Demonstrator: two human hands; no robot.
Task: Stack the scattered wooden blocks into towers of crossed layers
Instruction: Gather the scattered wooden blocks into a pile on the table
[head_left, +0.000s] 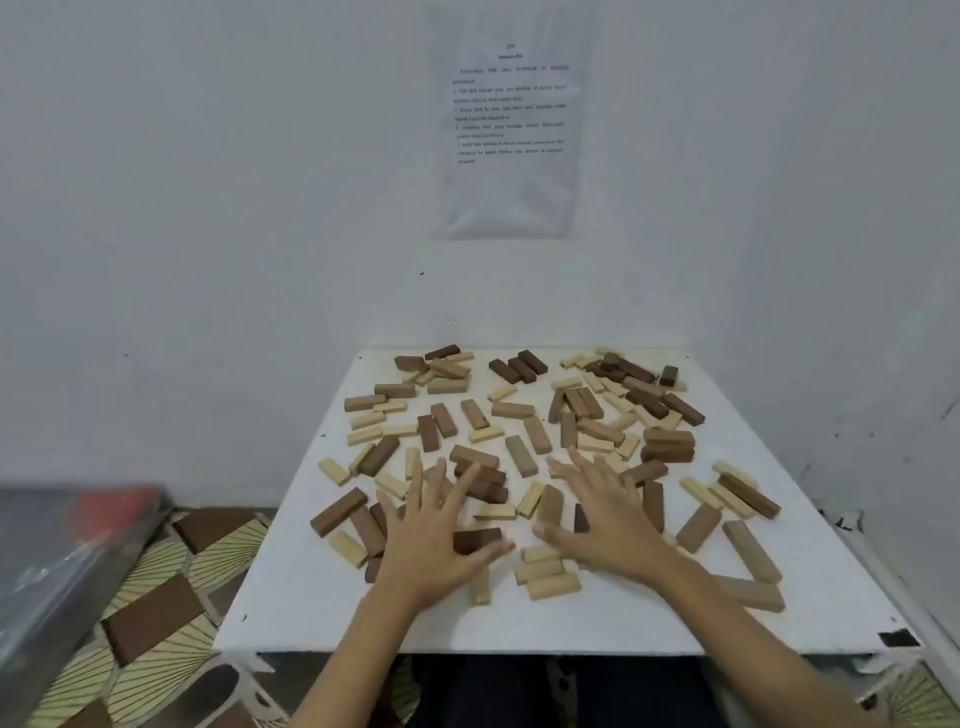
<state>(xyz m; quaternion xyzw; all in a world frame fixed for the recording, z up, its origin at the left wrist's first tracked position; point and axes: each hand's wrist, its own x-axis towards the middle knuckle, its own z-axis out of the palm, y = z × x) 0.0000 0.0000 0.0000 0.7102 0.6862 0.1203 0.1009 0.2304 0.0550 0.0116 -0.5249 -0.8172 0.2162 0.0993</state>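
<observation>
We're resting both hands flat on the scatter: left hand (431, 545) and right hand (610, 525), fingers splayed, gripping nothing. Wooden blocks (519, 454) are lying loose all across the white table (291, 613); we're seeing no tower started. Our call: we're raking a few toward the bare near edge, lining them side by side, ends flush, before crossing the next layer.

Plain indoor room: white wall (208, 208), printed sheet (511, 130), patterned floor mat (156, 597), small table (311, 597).
</observation>
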